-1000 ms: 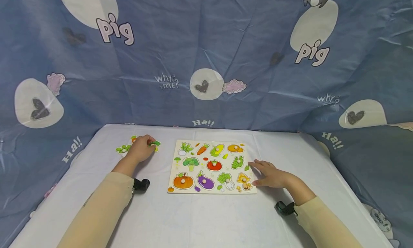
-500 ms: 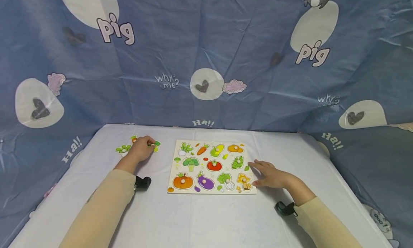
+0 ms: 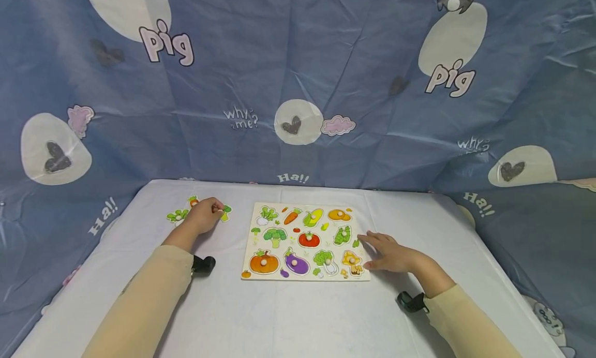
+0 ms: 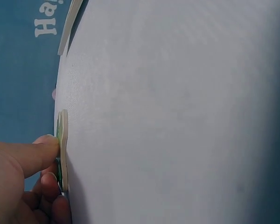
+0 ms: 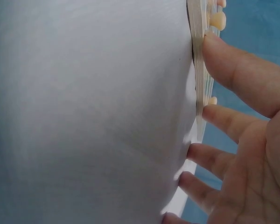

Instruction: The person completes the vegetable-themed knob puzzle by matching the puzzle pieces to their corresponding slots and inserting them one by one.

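Note:
Left of the puzzle board, my left hand (image 3: 203, 216) pinches a broccoli puzzle piece (image 3: 225, 213) between thumb and fingers. In the left wrist view the piece (image 4: 64, 151) is seen edge-on, at or just above the cloth. A radish piece (image 3: 176, 216) and a carrot piece (image 3: 193, 199), partly hidden, are beside that hand. The wooden vegetable board (image 3: 304, 276) lies flat at the middle of the table. My right hand (image 3: 390, 252) rests at its right side, fingers spread; thumb and index fingertip touch the board's edge (image 5: 199, 79) in the right wrist view.
Several knobbed pieces sit in the board, among them a tomato (image 3: 309, 239), a pumpkin (image 3: 264, 263) and an eggplant (image 3: 296, 263). White cloth (image 3: 279, 322) covers the table. A blue printed curtain (image 3: 372, 156) stands behind it.
The broccoli piece, tilted beneath my left fingers a second ago, now lies flatter with more of its stem showing. My left hand has barely shifted; the right hand and board are still.

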